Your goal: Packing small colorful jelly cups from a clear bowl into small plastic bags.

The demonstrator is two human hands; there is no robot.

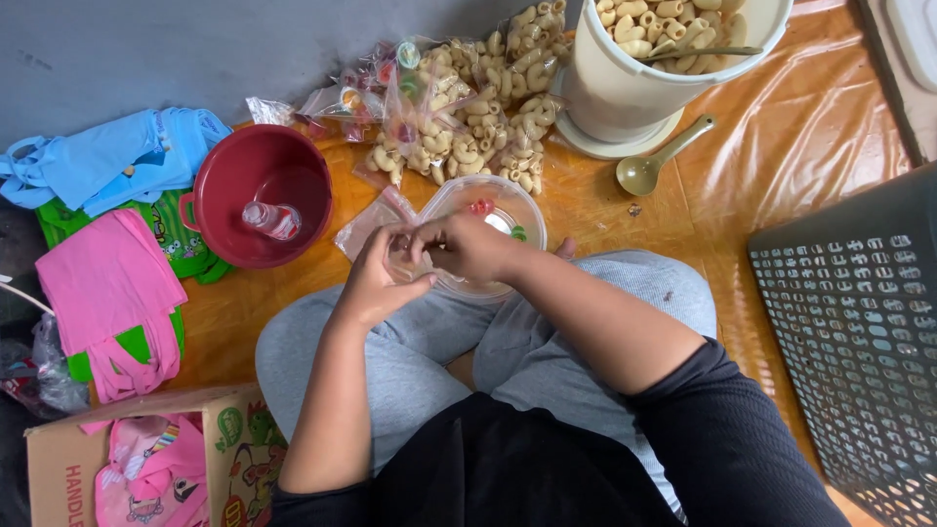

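Both hands meet over a round, clear plastic bowl [498,210] that rests by the person's grey-clad knees on a glossy orange sheet [781,166] spread on the floor. The left hand [376,278] and right hand [464,244] each pinch a small, thin, see-through bag [402,256] between them, fingers curled tight on its soft film just at the bowl's near-left edge; what the bag contains cannot be made out. Inside the bowl lie a few small coloured pieces, red and green. Just beyond the bowl sits a heap of filled packets [468,107], crinkly clear plastic stuffed with pale, curved, ribbed macaroni shapes. Right of that heap and beyond the bowl stands a cream plastic bucket [625,93], smooth-walled and full of the same loose curls, with a pale plastic spoon [654,161] lying on the sheet beside its base. Left of the bowl is a deep red basin [259,161] holding a small clear bottle on its side. Further left lie soft folded bags in blue, pink and green [107,215]. Right of the bowl, well apart, is a dark perforated crate [859,332].
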